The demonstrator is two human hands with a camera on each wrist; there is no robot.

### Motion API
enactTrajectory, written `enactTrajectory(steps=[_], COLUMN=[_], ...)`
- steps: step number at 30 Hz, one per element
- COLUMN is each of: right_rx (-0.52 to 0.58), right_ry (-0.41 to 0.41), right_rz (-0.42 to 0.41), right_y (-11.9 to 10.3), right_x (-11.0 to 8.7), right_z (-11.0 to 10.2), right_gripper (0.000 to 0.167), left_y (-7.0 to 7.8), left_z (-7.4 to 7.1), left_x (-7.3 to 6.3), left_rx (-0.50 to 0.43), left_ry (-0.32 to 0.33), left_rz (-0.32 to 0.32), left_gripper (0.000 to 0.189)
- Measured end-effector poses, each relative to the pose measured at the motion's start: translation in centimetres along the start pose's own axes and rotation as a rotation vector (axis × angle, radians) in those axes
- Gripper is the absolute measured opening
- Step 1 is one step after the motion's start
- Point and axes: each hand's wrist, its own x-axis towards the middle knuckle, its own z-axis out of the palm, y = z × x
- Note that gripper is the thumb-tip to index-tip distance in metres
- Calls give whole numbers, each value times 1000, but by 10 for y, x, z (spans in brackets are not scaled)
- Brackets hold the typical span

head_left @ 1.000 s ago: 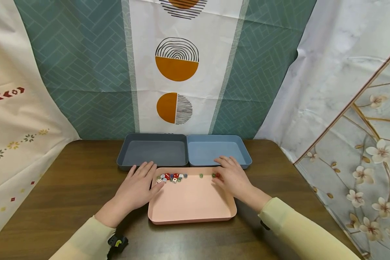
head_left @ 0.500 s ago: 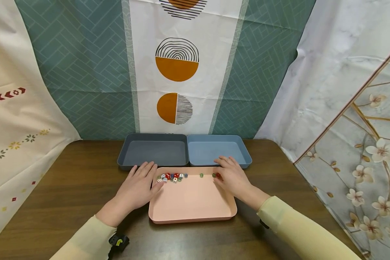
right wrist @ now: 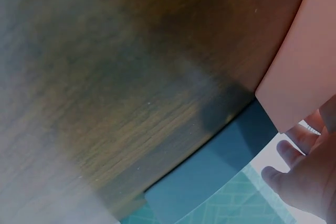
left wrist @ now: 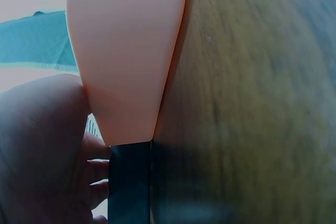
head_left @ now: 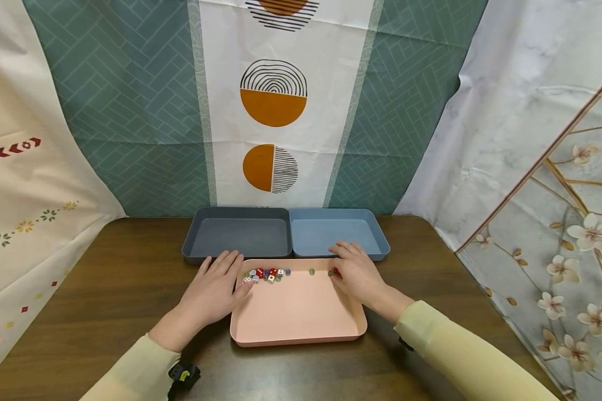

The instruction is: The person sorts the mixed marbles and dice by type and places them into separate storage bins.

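Observation:
A shallow pink tray [head_left: 298, 312] lies on the table, with several small white dice [head_left: 271, 279], red dice [head_left: 260, 273] and little green and blue pieces clustered at its back left. My left hand [head_left: 213, 287] rests over the tray's left edge, fingers pointing forward and thumb reaching inside by the dice. At the opposite edge, my right hand [head_left: 358, 277] has its fingers extended over the back right corner, with the thumb inside. Beside that thumb are a green piece [head_left: 330, 273] and a mostly hidden red die [head_left: 336, 272]. Another green piece [head_left: 311, 272] lies nearer the middle.
Behind the pink tray, a dark grey tray [head_left: 238, 234] and a blue tray [head_left: 336, 228] stand side by side. The wooden table [head_left: 130, 278] runs back to a patterned cloth [head_left: 140, 122]. A flowered sheet [head_left: 557, 250] hangs on the right.
The right hand shifts slightly, and its fingers hide more of the red die. The left hand keeps its place. The whole view drifts a little.

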Motion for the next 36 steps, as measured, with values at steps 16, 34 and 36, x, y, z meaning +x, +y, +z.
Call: enactTrajectory(steps=[16,34,36], right_rx=[-2,5,1], right_ry=[-31,-18,-24], right_rz=[11,-4,-1], right_y=[0,0,0], right_x=[1,1,1], right_z=[-2,-4,-5], right_gripper=[13,14,13], left_y=[1,0,0], left_z=[-1,0,1], left_x=[1,1,0], left_rx=[3,5,5], left_ry=[-8,-12,-16], left_rz=[-4,-8,-9], left_gripper=[74,74,73])
